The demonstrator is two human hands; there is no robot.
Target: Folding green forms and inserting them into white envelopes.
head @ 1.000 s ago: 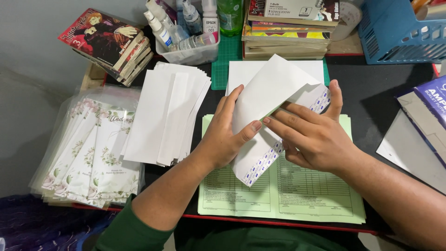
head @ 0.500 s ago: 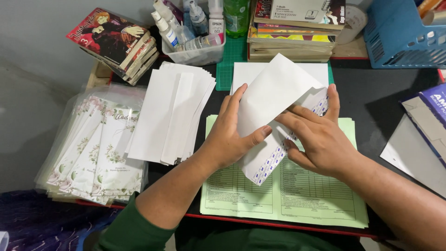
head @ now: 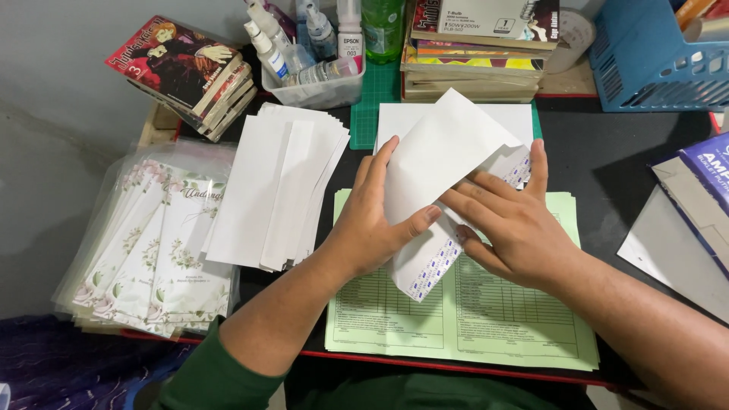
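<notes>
Envelope: a long white paper envelope (head: pixel 444 163) with a blue-patterned adhesive strip along its open flap was held tilted between both hands, above the green forms.
Left hand: the left hand (head: pixel 372 220) was laid flat against the envelope's left side, fingers stretched upward along its edge and the thumb pressed across its front, so the paper was pinched between thumb and palm.
Right hand: the right hand (head: pixel 516 228) was set just right of the left one, its fingers spread over the flap and the patterned strip, fingertips nearly touching the left thumb; the thumb was raised along the envelope's upper right edge.
Under the hands: a stack of pale green printed forms (head: pixel 516 326) lay directly beneath both wrists on the black desk surface (head: pixel 607 159).
Beyond the fingertips: a white sheet (head: pixel 395 121) was seen resting on a green cutting mat (head: pixel 376 91), partly hidden by the envelope.
Left of the left hand: a fanned pile of plain white envelopes (head: pixel 273 190) lay close by; further out, a pile of floral cards in clear plastic sleeves (head: pixel 152 250) was spread.
Far from the hands: a clear tray of small ink bottles (head: pixel 311 61), a stack of comic books (head: pixel 186 72) and a blue plastic basket (head: pixel 653 53) were ranged along the back.
</notes>
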